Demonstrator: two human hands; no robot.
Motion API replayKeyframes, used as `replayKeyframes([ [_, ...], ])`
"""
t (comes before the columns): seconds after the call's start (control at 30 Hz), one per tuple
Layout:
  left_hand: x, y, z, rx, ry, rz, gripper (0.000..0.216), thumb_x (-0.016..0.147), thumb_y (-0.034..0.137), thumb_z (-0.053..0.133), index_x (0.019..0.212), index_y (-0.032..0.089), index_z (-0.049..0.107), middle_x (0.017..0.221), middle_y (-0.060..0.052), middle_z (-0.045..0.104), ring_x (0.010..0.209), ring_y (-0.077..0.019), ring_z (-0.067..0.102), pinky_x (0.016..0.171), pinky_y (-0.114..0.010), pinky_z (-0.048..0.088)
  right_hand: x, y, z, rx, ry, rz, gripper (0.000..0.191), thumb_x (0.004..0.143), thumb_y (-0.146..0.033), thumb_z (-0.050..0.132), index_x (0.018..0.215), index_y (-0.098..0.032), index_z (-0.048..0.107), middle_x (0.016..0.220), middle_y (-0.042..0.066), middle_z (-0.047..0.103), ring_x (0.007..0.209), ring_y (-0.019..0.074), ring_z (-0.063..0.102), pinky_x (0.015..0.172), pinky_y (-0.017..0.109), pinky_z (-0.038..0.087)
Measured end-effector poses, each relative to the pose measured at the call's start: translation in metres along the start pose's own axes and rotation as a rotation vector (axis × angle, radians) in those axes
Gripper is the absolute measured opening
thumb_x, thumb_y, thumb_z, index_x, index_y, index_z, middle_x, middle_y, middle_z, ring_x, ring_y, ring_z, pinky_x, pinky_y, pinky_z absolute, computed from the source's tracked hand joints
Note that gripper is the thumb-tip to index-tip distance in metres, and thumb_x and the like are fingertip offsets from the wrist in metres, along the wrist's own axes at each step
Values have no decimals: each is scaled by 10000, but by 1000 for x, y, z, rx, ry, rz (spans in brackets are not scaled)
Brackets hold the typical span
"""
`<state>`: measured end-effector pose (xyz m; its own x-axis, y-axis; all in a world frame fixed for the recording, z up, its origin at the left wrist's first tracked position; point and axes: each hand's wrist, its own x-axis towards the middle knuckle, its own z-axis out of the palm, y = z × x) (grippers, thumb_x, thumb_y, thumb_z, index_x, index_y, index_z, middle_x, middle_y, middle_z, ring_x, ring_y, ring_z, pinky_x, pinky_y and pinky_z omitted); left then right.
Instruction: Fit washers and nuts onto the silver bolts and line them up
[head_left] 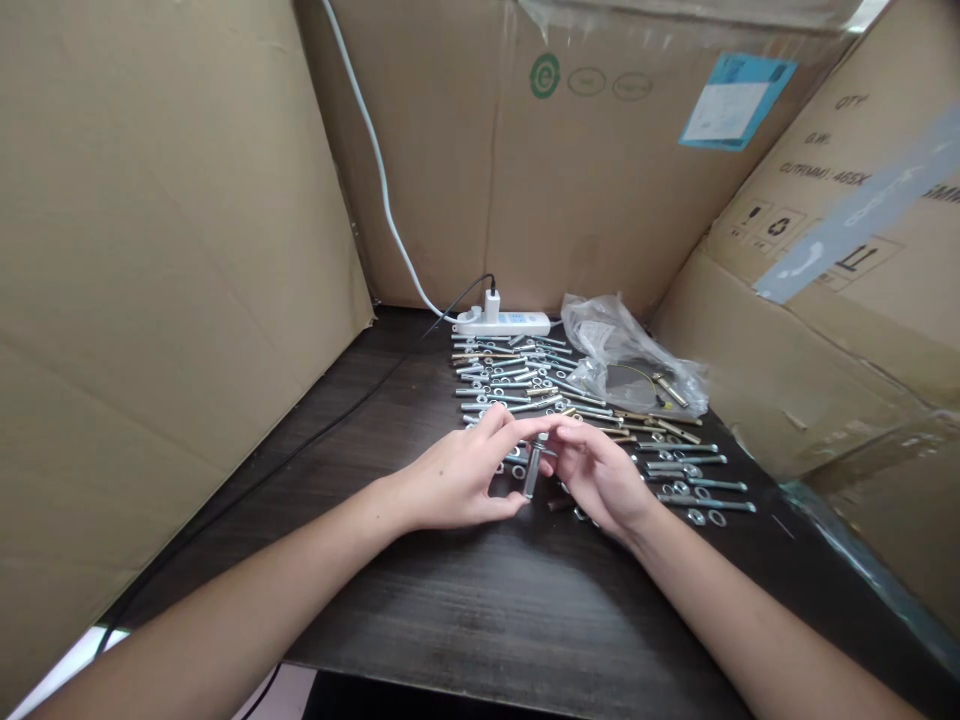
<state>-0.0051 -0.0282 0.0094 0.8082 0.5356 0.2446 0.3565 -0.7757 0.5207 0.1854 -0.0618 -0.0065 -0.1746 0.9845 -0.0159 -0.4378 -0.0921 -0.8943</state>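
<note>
My left hand [457, 475] and my right hand [600, 475] meet above the dark wooden table [420, 620], fingertips touching. Between them hangs a silver bolt with a sleeve [532, 470], held upright; both hands pinch its top end. Just beyond the hands lie several rows of silver and brass-coloured bolts, nuts and washers [517, 380], spread from the middle of the table to the right, with more bolts [697, 480] right of my right hand.
A white power strip [502, 322] with a plugged charger and a white cable lies at the back. A crumpled clear plastic bag [630, 355] sits at the back right. Cardboard boxes [150, 300] wall in the table on the left, back and right. A black cable [300, 445] crosses the table's left side.
</note>
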Motion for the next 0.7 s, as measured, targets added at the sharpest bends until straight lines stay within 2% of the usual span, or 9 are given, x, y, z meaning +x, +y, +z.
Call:
replayKeyframes([
  [0.17,0,-2,-1,12,28,-27,683,764,285,617,1363,283,290,1071,-45,448,814,-175,573,747,-370,528,2,0,-6,11,56,-36,132,765,-263,574,670,-195,635,761,15,545,757,158,487,585,257,384],
  [0.23,1,-2,-1,13,21,-30,683,772,286,612,1370,283,282,1070,-45,447,838,-181,575,757,-369,526,2,0,-5,10,47,-25,107,767,-265,572,739,-203,654,773,16,550,753,158,491,583,255,386],
  [0.33,1,-1,-1,1,1,-19,735,777,264,612,1405,308,234,1100,-46,448,859,-177,576,778,-359,520,1,0,-2,-37,20,-2,172,778,-263,570,895,-206,682,862,33,595,760,156,502,589,256,391],
  [0.43,1,-2,0,1,3,-13,718,777,272,609,1395,305,246,1112,-50,454,823,-167,571,760,-354,517,1,-1,0,-131,38,-25,213,770,-262,581,949,-204,681,897,40,607,759,156,508,581,251,390],
  [0.57,0,-5,2,-30,31,-17,667,762,268,609,1342,263,280,1078,-49,489,756,-151,550,702,-332,508,6,-13,-8,-307,196,-138,151,750,-263,601,875,-208,666,866,26,598,777,154,524,571,236,384],
  [0.7,-1,-7,0,-76,60,-25,693,736,273,633,1317,234,256,1088,-57,525,698,-134,541,683,-327,502,26,-46,-45,-572,384,-290,132,746,-278,586,845,-212,644,816,8,588,727,144,521,590,246,392],
])
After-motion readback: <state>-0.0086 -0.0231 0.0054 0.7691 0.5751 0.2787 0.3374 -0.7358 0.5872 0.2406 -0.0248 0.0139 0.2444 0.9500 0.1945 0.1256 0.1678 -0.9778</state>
